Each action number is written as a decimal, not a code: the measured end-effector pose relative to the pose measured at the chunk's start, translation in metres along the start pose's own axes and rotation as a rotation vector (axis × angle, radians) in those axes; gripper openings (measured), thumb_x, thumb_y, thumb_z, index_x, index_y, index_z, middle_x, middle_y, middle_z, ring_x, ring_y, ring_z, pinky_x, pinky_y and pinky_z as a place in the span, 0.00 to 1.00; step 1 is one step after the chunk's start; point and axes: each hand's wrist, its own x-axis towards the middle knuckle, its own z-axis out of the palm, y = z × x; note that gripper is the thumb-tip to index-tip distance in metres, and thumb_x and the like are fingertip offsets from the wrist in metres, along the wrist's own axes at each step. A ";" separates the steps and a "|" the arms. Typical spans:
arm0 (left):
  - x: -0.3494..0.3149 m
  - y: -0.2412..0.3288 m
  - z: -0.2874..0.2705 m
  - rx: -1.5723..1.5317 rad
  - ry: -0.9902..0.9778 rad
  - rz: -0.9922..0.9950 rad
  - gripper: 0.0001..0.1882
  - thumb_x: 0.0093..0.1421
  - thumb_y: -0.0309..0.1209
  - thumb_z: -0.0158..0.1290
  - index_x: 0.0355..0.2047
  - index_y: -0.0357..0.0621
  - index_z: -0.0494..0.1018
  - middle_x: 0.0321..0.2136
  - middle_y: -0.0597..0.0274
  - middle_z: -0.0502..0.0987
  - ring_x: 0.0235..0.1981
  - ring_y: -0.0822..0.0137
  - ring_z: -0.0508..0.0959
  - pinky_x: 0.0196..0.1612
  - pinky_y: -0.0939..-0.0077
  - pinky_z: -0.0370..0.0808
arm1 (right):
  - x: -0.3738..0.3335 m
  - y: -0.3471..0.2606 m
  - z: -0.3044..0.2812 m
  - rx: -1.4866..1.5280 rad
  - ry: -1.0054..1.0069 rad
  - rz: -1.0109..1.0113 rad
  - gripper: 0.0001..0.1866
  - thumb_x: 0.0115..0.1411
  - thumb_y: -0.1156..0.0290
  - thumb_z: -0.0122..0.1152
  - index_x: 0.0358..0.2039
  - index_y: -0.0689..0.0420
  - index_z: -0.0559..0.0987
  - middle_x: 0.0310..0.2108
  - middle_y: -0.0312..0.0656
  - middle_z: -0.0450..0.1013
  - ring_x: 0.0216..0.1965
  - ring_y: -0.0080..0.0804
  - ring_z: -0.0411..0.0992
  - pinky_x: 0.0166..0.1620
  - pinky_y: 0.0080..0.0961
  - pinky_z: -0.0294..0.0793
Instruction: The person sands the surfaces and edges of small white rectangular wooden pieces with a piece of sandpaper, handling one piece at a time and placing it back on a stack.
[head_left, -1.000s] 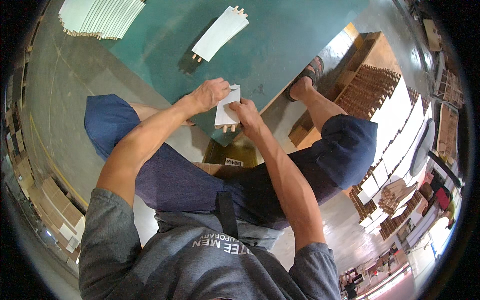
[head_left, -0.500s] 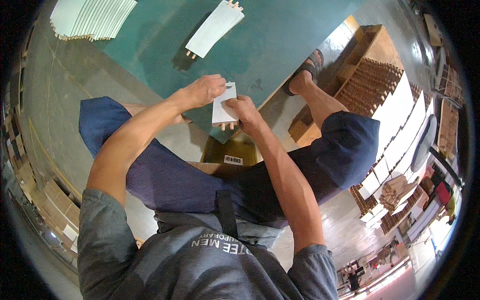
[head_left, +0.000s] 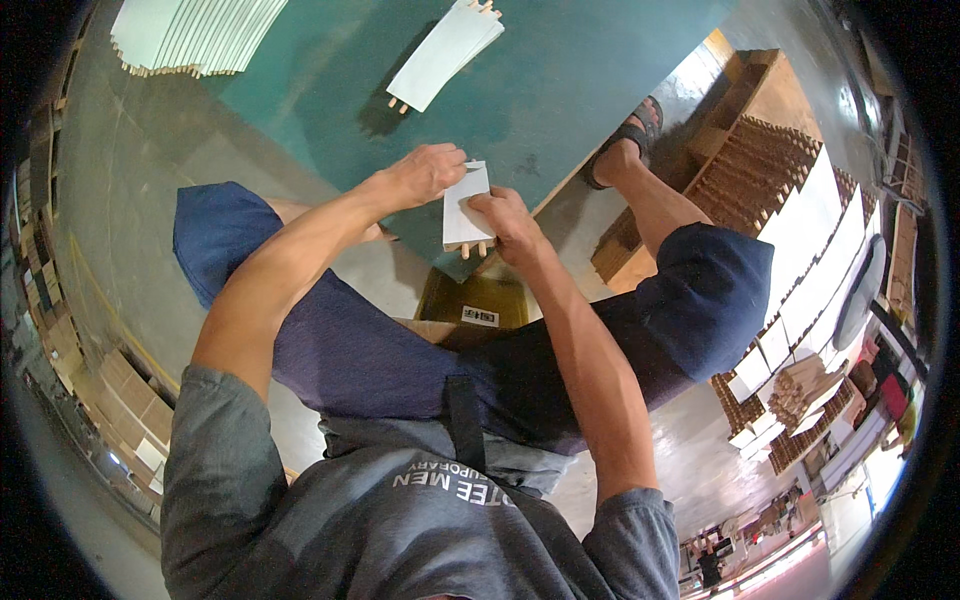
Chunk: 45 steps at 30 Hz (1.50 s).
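A small white board (head_left: 464, 212) with wooden dowels (head_left: 479, 250) sticking out of its near end is held above the near corner of the green work surface (head_left: 300, 130). My right hand (head_left: 508, 222) is closed round its right side, thumb lying on the white face. At the board's far left corner, my left hand (head_left: 425, 172) has its fingers curled in a pinch. What those fingers hold, if anything, is hidden. Farther away on the green surface lies a small fanned stack of white boards (head_left: 445, 58), with dowels showing at both ends.
A larger fanned row of white boards (head_left: 195, 35) lies at the far left. On the right stands a wooden crate (head_left: 775, 90) beside rows of brown-edged pieces (head_left: 745, 165) and white panels (head_left: 800, 235). Between my legs is a yellowish box (head_left: 440, 300) with a label.
The whole view has shifted slightly, so everything appears a little farther right. Both hands keep nearly the same pose at the white board.
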 end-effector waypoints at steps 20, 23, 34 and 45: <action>0.011 0.019 0.012 0.031 0.171 -0.403 0.05 0.55 0.25 0.53 0.26 0.37 0.77 0.26 0.48 0.76 0.31 0.47 0.78 0.35 0.55 0.75 | 0.020 0.022 -0.011 -0.310 0.033 -0.143 0.20 0.60 0.67 0.58 0.45 0.71 0.76 0.33 0.49 0.79 0.30 0.36 0.78 0.29 0.32 0.75; 0.017 0.023 -0.015 -0.059 0.319 -0.498 0.05 0.56 0.25 0.54 0.27 0.38 0.79 0.27 0.50 0.78 0.30 0.48 0.79 0.35 0.56 0.76 | 0.020 0.023 -0.014 -0.579 0.172 -0.154 0.22 0.61 0.65 0.58 0.48 0.72 0.76 0.35 0.49 0.78 0.32 0.36 0.77 0.33 0.32 0.76; -0.011 0.035 -0.239 -0.655 1.192 -0.684 0.10 0.58 0.25 0.63 0.40 0.36 0.82 0.30 0.64 0.82 0.30 0.76 0.79 0.34 0.82 0.76 | -0.049 -0.079 0.035 0.253 -0.011 -0.236 0.18 0.68 0.66 0.51 0.50 0.68 0.71 0.37 0.48 0.75 0.37 0.38 0.76 0.38 0.35 0.79; -0.025 0.056 -0.269 -0.951 1.317 -0.451 0.11 0.58 0.27 0.63 0.41 0.36 0.81 0.32 0.62 0.82 0.31 0.76 0.78 0.35 0.83 0.74 | -0.031 -0.099 0.042 0.580 -0.242 -0.249 0.39 0.66 0.40 0.47 0.60 0.67 0.64 0.25 0.38 0.64 0.21 0.25 0.58 0.25 0.24 0.58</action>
